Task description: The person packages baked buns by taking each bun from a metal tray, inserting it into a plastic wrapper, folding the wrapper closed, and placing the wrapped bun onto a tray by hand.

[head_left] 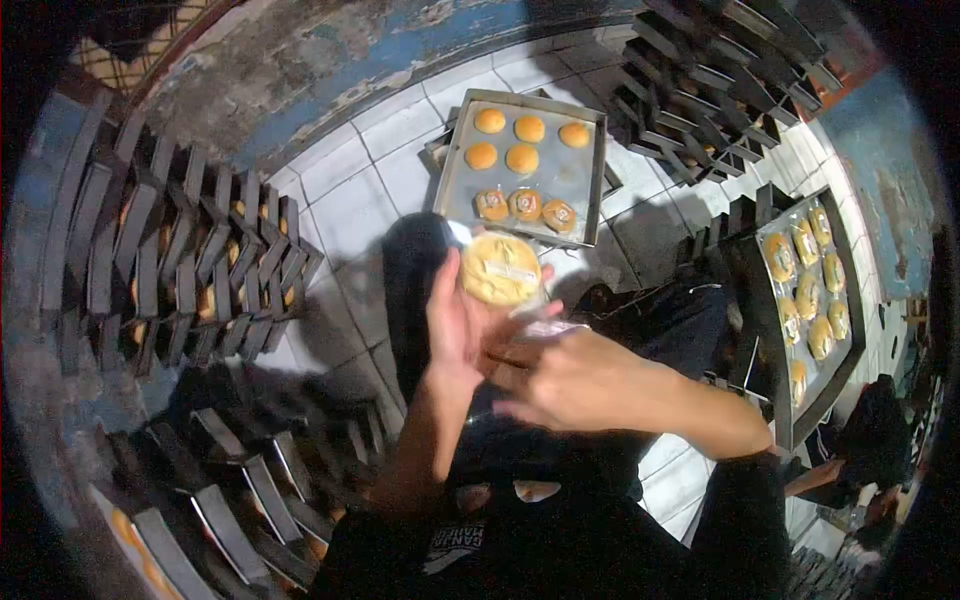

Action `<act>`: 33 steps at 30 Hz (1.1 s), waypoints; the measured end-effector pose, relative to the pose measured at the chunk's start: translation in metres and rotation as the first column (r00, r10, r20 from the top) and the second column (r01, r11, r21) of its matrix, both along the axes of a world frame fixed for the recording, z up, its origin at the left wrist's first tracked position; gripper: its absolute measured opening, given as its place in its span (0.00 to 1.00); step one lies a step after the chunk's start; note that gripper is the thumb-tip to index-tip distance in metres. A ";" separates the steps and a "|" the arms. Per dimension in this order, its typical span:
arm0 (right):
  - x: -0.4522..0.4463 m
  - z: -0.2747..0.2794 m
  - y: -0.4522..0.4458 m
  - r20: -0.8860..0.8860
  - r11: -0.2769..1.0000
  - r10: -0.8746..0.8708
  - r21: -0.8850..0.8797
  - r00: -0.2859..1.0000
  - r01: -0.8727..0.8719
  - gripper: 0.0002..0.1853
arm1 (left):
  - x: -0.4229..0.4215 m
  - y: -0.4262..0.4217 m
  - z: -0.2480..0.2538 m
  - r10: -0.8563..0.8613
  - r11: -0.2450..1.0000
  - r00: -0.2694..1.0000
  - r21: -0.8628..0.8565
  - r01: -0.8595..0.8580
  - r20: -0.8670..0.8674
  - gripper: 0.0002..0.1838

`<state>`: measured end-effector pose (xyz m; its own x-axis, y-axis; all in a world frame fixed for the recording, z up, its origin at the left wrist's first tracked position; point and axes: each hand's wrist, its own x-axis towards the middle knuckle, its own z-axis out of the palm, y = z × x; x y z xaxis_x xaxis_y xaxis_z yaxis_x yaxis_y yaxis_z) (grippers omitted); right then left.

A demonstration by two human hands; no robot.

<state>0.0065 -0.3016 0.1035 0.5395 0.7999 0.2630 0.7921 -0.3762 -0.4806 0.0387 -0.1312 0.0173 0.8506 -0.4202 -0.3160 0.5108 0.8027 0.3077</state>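
Note:
My left hand [455, 320] holds up a round, pale yellow bun [500, 268] in clear wrapping with a printed label, its fingers cupped around the sides. My right hand [575, 380] is just below the bun, close to the loose end of the wrapping. Motion smears its fingers, so whether they grip the film is unclear. Beyond my hands lies a metal baking tray [452, 185]. It carries several unwrapped golden buns [522, 158] and, along its near side, three wrapped buns [525, 205].
Stacked trays [180, 255] of buns stand at the left, with another stack [235, 490] at the lower left and dark trays [710, 85] at the upper right. A tray [822, 375] of wrapped buns stands at the right. Another person's arm [815, 478] shows at the lower right.

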 end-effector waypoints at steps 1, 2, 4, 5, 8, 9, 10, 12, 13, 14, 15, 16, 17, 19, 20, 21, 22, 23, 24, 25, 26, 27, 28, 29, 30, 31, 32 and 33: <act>0.001 0.003 0.001 -0.005 1.000 0.011 0.003 1.000 -0.011 0.16 | 0.003 0.003 -0.001 0.013 1.000 0.999 -0.004 -0.013 0.049 0.38; 0.003 0.009 0.000 -0.077 0.998 -0.056 -0.046 0.995 0.053 0.16 | 0.003 0.004 0.000 0.018 1.000 0.999 -0.001 -0.018 0.047 0.38; 0.002 0.005 0.002 -0.135 0.984 -0.175 -0.054 0.975 0.169 0.15 | 0.004 0.003 0.009 0.089 0.996 0.994 -0.028 -0.087 0.064 0.34; 0.000 0.001 0.004 -0.136 0.984 -0.175 -0.052 0.975 0.170 0.15 | 0.005 0.001 0.012 0.088 0.996 0.994 -0.027 -0.087 0.063 0.34; -0.002 -0.011 0.014 -0.146 0.977 -0.210 -0.008 0.967 0.211 0.14 | 0.006 0.001 0.015 0.146 0.988 0.987 0.038 -0.149 0.074 0.33; 0.000 -0.017 0.017 -0.132 0.977 -0.196 0.058 0.972 0.205 0.14 | 0.007 0.001 0.015 0.156 0.985 0.983 0.063 -0.163 0.097 0.33; 0.001 -0.019 0.018 -0.116 0.972 -0.183 0.124 0.976 0.197 0.14 | 0.007 0.003 0.015 0.166 0.980 0.979 0.087 -0.177 0.121 0.34; 0.001 -0.005 0.012 -0.391 0.979 -0.055 0.159 0.919 0.126 0.14 | 0.009 0.010 0.012 0.151 0.983 0.979 0.084 -0.164 0.138 0.34; 0.001 0.001 0.009 -0.628 0.975 0.086 0.211 0.774 0.063 0.15 | 0.009 0.014 0.012 0.141 0.985 0.978 0.081 -0.154 0.154 0.34; 0.001 -0.003 0.005 -0.693 0.943 0.276 0.330 0.666 -0.047 0.17 | 0.010 0.017 0.014 0.154 0.973 0.986 0.164 -0.164 0.069 0.35; 0.004 -0.006 0.000 -0.646 0.876 0.431 0.466 0.630 -0.121 0.15 | 0.010 0.025 0.009 0.160 0.972 0.984 0.165 -0.170 0.071 0.35; 0.009 0.000 -0.009 -0.638 0.876 0.393 0.479 0.662 -0.057 0.13 | 0.010 0.036 0.001 0.179 0.982 0.979 0.052 -0.184 0.093 0.36; 0.013 0.008 -0.018 -0.630 0.870 0.355 0.493 0.691 0.003 0.12 | 0.011 0.045 -0.006 0.202 0.979 0.972 -0.062 -0.196 0.116 0.37; 0.022 0.000 -0.019 -0.483 0.905 -0.192 0.248 0.854 0.344 0.16 | 0.011 0.046 0.015 0.241 0.942 0.969 0.227 -0.246 0.049 0.39; 0.027 -0.007 -0.009 -0.295 0.893 -0.280 0.269 0.914 0.360 0.15 | 0.007 0.050 0.012 0.243 0.963 0.969 0.110 -0.245 0.033 0.40; 0.032 -0.010 0.010 -0.098 0.878 -0.366 0.293 0.926 0.378 0.15 | 0.002 0.054 0.007 0.237 0.972 0.971 -0.008 -0.237 0.015 0.41; 0.037 -0.026 0.024 -0.105 0.870 -0.310 0.370 0.945 0.326 0.12 | 0.003 0.059 0.001 0.135 0.970 0.965 -0.229 -0.082 0.227 0.43; 0.040 -0.036 0.031 -0.077 0.868 -0.295 0.394 0.952 0.301 0.11 | -0.003 0.061 -0.004 0.129 0.971 0.965 -0.226 -0.076 0.227 0.43; 0.043 -0.039 0.035 -0.130 0.828 -0.276 0.470 0.952 0.305 0.10 | -0.009 0.056 0.009 0.166 0.981 0.980 -0.115 -0.153 0.113 0.42; 0.047 -0.041 0.038 -0.178 0.782 -0.248 0.544 0.952 0.305 0.10 | -0.016 0.056 0.016 0.219 0.976 0.976 0.005 -0.219 0.007 0.41; 0.050 -0.042 0.039 -0.256 0.719 -0.226 0.607 0.940 0.338 0.09 | -0.026 0.073 -0.006 0.176 0.984 0.971 -0.043 -0.171 0.160 0.34; 0.051 -0.043 0.037 -0.331 0.650 -0.197 0.661 0.923 0.376 0.07 | -0.033 0.081 -0.021 0.177 0.984 0.970 -0.041 -0.173 0.165 0.34; 0.052 -0.050 0.036 -0.403 0.645 -0.213 0.626 0.890 0.438 0.06 | -0.035 0.085 -0.029 0.187 0.795 0.940 0.518 -0.315 0.285 0.31; 0.053 -0.056 0.033 -0.395 0.642 -0.219 0.630 0.892 0.437 0.06 | -0.035 0.090 -0.037 0.124 0.307 0.912 0.859 -0.411 0.392 0.30; 0.053 -0.061 0.030 -0.502 0.677 -0.240 0.527 0.831 0.514 0.06 | -0.034 0.095 -0.028 0.053 0.211 0.859 0.835 -0.509 0.510 0.29; 0.055 -0.067 0.027 -0.599 0.707 -0.266 0.411 0.755 0.575 0.06 | -0.031 0.095 -0.024 0.052 0.216 0.856 0.831 -0.513 0.515 0.29; 0.056 -0.075 0.025 -0.587 0.716 -0.279 0.400 0.760 0.572 0.08 | -0.029 0.096 -0.022 -0.049 0.247 0.852 0.833 -0.495 0.521 0.26; 0.057 -0.077 0.024 -0.587 0.720 -0.278 0.396 0.760 0.570 0.08 | -0.028 0.095 -0.018 -0.143 0.275 0.841 0.837 -0.473 0.522 0.22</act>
<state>0.0632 -0.2776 0.0261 0.9480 0.2583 0.1859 0.2376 -0.1856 -0.9535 0.0103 -0.0358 -0.0005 0.9972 0.0630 0.0411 -0.0315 -0.1453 0.9889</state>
